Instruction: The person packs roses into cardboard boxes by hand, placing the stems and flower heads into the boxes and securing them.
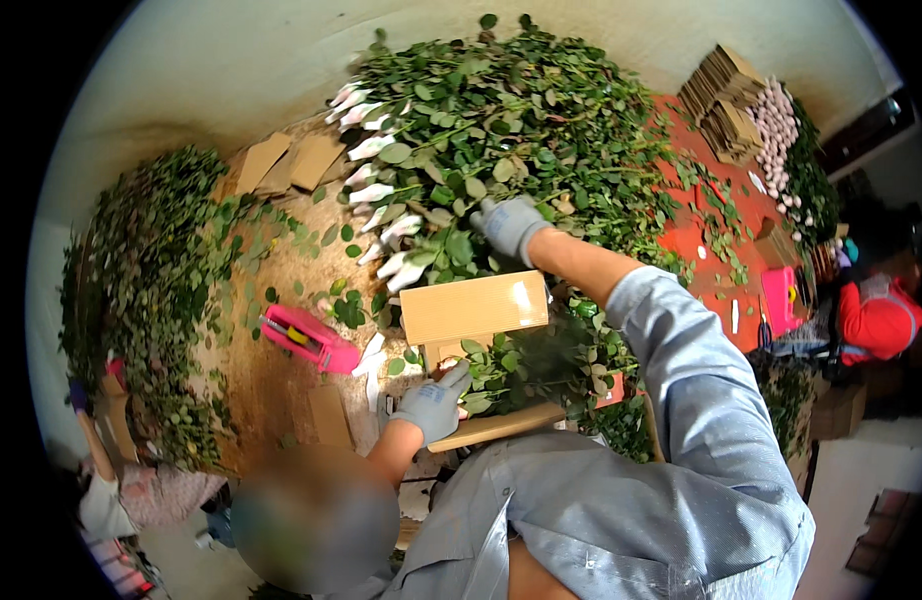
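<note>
My left hand (431, 404), in a grey glove, lies at the left end of an unfolded cardboard wrap (473, 310). Its fingers are stretched toward a few leafy stems (496, 368) lying between the wrap's raised back panel and its front flap (501, 427). The flower heads there are mostly hidden by the hand. Farther off, my right hand (511, 228), gloved too, reaches into a big heap of leafy stems (521, 130). Leaves cover its fingertips, so any grip is hidden. White-sleeved flower heads (406, 268) stick out from the heap's left side.
Left of the wrap sits a pink tape dispenser (309, 340) on the wooden table (266, 400). More stems (156, 290) are piled at far left. Cardboard sheets (289, 163) lie at the back, folded cardboard (723, 85) at right. A person in red (876, 318) is at far right.
</note>
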A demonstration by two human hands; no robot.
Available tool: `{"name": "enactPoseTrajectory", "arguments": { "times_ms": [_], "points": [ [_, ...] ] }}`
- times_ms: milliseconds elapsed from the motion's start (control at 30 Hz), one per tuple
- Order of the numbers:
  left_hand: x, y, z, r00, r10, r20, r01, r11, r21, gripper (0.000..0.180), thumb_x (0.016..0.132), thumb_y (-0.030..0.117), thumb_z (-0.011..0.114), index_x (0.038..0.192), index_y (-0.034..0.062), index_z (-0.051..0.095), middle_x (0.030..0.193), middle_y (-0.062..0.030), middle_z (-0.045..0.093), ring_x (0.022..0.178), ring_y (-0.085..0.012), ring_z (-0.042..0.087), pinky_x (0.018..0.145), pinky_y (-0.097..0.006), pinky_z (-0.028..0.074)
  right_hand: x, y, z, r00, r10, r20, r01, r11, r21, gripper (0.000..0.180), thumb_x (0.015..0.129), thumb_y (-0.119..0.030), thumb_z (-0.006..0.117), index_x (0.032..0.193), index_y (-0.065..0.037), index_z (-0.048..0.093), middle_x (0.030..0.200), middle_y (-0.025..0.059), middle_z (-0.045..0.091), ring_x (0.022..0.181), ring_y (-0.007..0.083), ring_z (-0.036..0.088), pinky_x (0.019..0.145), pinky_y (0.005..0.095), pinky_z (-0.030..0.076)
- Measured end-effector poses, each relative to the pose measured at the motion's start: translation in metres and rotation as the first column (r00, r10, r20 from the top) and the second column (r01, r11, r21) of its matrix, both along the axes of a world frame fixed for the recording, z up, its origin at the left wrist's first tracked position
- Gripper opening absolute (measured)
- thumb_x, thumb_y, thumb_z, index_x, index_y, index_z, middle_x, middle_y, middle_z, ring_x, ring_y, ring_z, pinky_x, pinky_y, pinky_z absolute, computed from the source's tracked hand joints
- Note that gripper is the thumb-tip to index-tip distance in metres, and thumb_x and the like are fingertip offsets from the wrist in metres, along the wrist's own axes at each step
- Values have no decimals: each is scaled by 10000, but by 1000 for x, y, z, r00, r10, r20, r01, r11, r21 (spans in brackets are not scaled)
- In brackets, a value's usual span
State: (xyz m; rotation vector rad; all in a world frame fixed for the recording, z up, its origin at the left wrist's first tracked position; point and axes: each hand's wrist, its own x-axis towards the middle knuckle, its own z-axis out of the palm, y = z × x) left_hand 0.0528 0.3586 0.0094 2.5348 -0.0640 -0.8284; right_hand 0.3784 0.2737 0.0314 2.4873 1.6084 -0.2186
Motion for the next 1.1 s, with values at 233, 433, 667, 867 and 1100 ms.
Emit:
{"name": "enactPoseTrajectory", "arguments": {
  "times_ms": [233,433,667,867,1100],
  "points": [
    [-5,3,-21,996,-64,61,61,997,41,696,910,314,703,1529,109,459,1674,-57,300,1271,-336,602,1049,-430,495,16,-26,83,986,-157,50,136,947,291,427,899,-170,647,1304,-118,522,1244,180,584,1018,363,697,786,484,579],
    [1,0,-6,999,-48,26,47,998,37,693,911,318,709,1528,113,469,1680,-50,293,1324,-318,570,1092,-412,466,25,-39,121,983,-115,146,38,893,447,455,859,-278,736,1252,-114,576,1212,154,591,1019,370,665,816,477,555],
    [-4,1,-15,998,-10,59,10,1000,2,669,907,318,705,1499,87,497,1649,-72,339,1326,-319,566,1091,-418,460,15,-42,167,909,-246,337,-24,776,631,433,789,-159,760,1209,-174,654,1224,93,616,1075,312,640,867,434,559],
    [-6,2,-21,997,-11,71,13,1000,-24,669,915,311,689,1511,87,482,1666,-72,309,1296,-330,587,1076,-421,468,5,-46,180,857,-41,514,-296,778,555,287,797,-114,694,1081,-122,650,1091,96,620,1014,296,636,797,411,545],
    [-3,2,-10,999,-17,51,18,1000,-12,659,922,298,677,1514,86,479,1670,-70,303,1236,-351,625,1042,-440,485,-8,-34,43,948,216,233,-190,973,-132,291,979,-221,578,1226,-89,656,1125,165,629,1019,322,657,825,432,555]
  ]
}}
